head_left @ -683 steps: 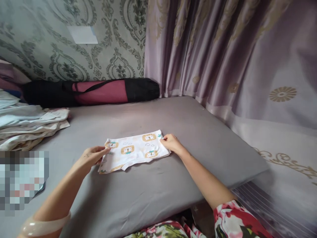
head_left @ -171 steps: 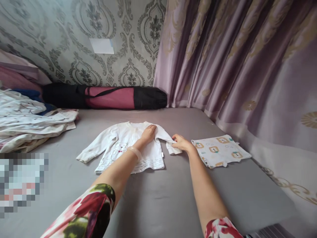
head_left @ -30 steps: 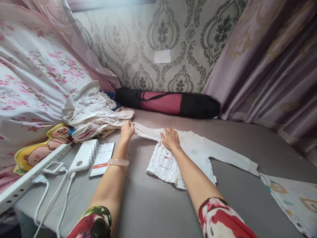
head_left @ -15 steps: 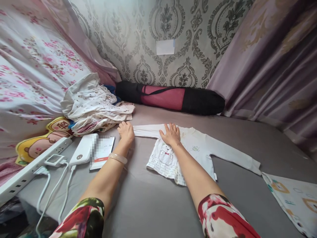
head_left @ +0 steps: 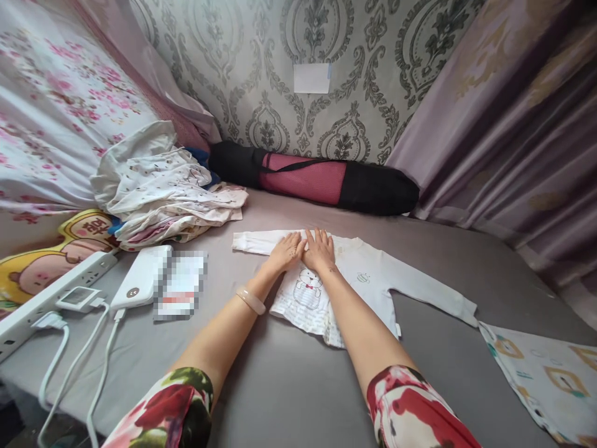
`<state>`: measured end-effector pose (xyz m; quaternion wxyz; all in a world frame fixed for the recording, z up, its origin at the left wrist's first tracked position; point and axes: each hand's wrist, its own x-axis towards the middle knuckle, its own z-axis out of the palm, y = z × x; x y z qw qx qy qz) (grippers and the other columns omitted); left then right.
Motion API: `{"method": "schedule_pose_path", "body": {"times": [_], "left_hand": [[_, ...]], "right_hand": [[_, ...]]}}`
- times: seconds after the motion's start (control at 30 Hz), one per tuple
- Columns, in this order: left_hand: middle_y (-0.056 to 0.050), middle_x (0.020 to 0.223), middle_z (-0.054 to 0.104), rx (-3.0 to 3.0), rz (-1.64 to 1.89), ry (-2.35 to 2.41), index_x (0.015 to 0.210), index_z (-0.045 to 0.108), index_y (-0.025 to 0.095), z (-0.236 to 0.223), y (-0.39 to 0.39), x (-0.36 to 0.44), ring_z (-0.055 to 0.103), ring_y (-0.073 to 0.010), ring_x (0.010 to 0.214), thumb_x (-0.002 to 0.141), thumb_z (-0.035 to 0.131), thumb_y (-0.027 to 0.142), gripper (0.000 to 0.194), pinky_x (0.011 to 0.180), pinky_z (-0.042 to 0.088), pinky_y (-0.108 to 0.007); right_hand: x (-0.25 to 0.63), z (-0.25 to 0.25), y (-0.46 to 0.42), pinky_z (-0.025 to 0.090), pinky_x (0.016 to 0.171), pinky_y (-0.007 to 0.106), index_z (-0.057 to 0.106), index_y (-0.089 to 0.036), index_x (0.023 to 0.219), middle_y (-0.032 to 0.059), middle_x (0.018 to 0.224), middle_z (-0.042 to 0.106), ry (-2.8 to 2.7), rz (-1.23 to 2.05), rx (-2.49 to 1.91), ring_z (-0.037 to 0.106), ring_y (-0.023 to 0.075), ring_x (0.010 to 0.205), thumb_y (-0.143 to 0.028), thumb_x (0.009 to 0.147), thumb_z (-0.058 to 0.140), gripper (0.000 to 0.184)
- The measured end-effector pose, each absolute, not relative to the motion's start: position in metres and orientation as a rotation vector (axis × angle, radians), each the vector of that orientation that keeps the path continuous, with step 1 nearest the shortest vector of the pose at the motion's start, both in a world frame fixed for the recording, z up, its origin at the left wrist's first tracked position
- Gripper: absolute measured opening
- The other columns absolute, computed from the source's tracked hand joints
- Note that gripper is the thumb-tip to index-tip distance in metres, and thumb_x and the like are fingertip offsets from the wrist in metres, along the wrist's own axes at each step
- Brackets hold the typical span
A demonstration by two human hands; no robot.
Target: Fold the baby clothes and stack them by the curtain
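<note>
A small white long-sleeved baby shirt (head_left: 368, 305) lies spread on the grey sheet, with a bear print on its front and both sleeves stretched out sideways. My left hand (head_left: 286, 252) rests flat on it where the left-side sleeve meets the body, fingers extended. Right beside it, my right hand (head_left: 319, 250) lies flat on the upper chest of the shirt, fingers a little apart. The two hands nearly touch. Neither grips the cloth. My forearm covers part of the shirt's front.
A heap of clothes (head_left: 163, 193) lies at the back left, near a power bank (head_left: 142, 277), a phone (head_left: 181, 286) and a power strip (head_left: 56, 298) with cables. A black-and-pink long bag (head_left: 303, 177) lies along the wall. A printed cloth (head_left: 536, 373) is at the right.
My left hand has slid right along the sleeve, from the cuff to the shoulder beside my right hand. My right hand stays on the chest. The view has shifted slightly.
</note>
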<state>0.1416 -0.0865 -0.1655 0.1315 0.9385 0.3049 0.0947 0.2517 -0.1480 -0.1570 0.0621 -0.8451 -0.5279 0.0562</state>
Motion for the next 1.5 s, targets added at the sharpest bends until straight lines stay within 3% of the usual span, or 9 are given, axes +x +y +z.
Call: {"method": "schedule_pose_path", "body": {"times": [0.13, 0.4, 0.53, 0.7, 0.97, 1.13, 1.5], "left_hand": [[-0.017, 0.154, 0.033, 2.733, 0.194, 1.128, 0.146, 0.038, 0.009, -0.167, -0.065, 0.099, 0.026, -0.0288, 0.145, 0.1, 0.025, 0.035, 0.054, 0.117, 0.022, -0.047], [-0.019, 0.153, 0.036, 2.77, 0.206, 1.347, 0.145, 0.039, 0.005, -0.17, -0.05, 0.071, 0.03, -0.0309, 0.143, 0.098, 0.025, 0.035, 0.057, 0.118, 0.018, -0.047], [-0.018, 0.152, 0.037, 2.796, 0.4, 1.272, 0.138, 0.048, 0.006, -0.168, -0.054, 0.072, 0.03, -0.0264, 0.143, 0.098, 0.026, 0.036, 0.054, 0.117, 0.023, -0.041], [-0.013, 0.146, 0.048, 2.751, 0.558, 1.088, 0.133, 0.052, 0.011, -0.164, -0.056, 0.067, 0.035, -0.019, 0.141, 0.098, 0.022, 0.038, 0.054, 0.118, 0.024, -0.034], [-0.013, 0.141, 0.053, 2.85, 0.585, 0.765, 0.13, 0.056, 0.012, -0.176, -0.052, 0.065, 0.039, -0.0252, 0.139, 0.098, 0.024, 0.047, 0.057, 0.117, 0.027, -0.043], [-0.015, 0.139, 0.055, 2.849, 0.562, 0.721, 0.131, 0.056, 0.011, -0.18, -0.048, 0.065, 0.041, -0.0269, 0.137, 0.098, 0.024, 0.049, 0.06, 0.116, 0.03, -0.044], [-0.013, 0.136, 0.058, 2.804, 0.538, 0.734, 0.127, 0.058, 0.015, -0.175, -0.047, 0.065, 0.045, -0.0256, 0.134, 0.096, 0.03, 0.048, 0.054, 0.115, 0.032, -0.044]], "right_hand": [[0.249, -0.159, -0.147, 0.003, 0.117, 0.047, 0.027, -0.023, 0.153, 0.0077, 0.161, 0.018, -1.562, 0.162, -2.523, 0.009, 0.028, 0.148, -0.061, 0.095, 0.022, 0.069], [0.25, -0.162, -0.149, 0.002, 0.117, 0.046, 0.029, -0.022, 0.152, 0.0079, 0.161, 0.019, -1.546, 0.179, -2.476, 0.008, 0.0272, 0.148, -0.061, 0.095, 0.024, 0.069], [0.254, -0.155, -0.149, -0.001, 0.118, 0.045, 0.029, -0.023, 0.151, 0.0074, 0.162, 0.016, -1.542, 0.276, -2.423, 0.005, 0.0258, 0.149, -0.062, 0.094, 0.026, 0.07], [0.269, -0.134, -0.176, 0.007, 0.119, 0.037, 0.019, -0.017, 0.155, 0.0081, 0.163, 0.01, -1.523, 0.482, -2.238, 0.005, 0.0201, 0.149, -0.055, 0.098, 0.015, 0.068], [0.304, -0.134, -0.263, 0.002, 0.119, 0.036, 0.023, -0.005, 0.152, 0.0143, 0.161, 0.015, -1.482, 0.32, -2.416, 0.008, 0.022, 0.149, -0.053, 0.099, 0.015, 0.073], [0.33, -0.148, -0.254, 0.008, 0.119, 0.038, 0.022, -0.003, 0.152, 0.0155, 0.161, 0.015, -1.431, 0.323, -2.565, 0.011, 0.0249, 0.148, -0.052, 0.099, 0.016, 0.073], [0.345, -0.167, -0.231, 0.006, 0.119, 0.04, 0.022, -0.004, 0.152, 0.0144, 0.161, 0.015, -1.37, 0.146, -2.603, 0.011, 0.0245, 0.148, -0.053, 0.098, 0.017, 0.073]]}}
